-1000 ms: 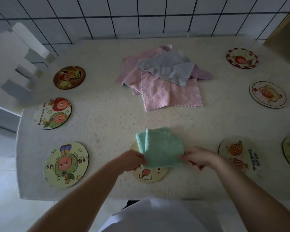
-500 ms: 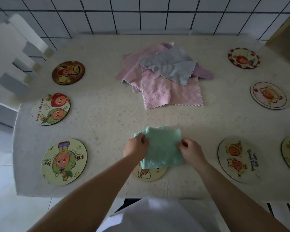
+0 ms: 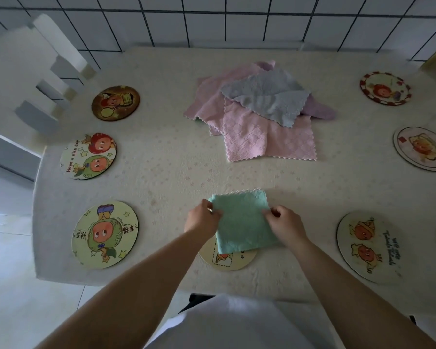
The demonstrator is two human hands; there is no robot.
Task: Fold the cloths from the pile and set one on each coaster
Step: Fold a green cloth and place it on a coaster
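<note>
Soft, dim daylight fills the room, brightest on the floor far off the left hand (image 3: 202, 219). Shadows are faint. The wide lens bends the edges, and the corners blur.

readable words are showing on one coaster only

"have a nice day" is curving along the left rim of the two-character coaster (image 3: 88, 156); chinese characters are sitting on the green-character coaster (image 3: 105, 234) but staying too small to read, and cursive script is running down the right-hand two-orange coaster (image 3: 368, 246), upside down and illegible.
</note>
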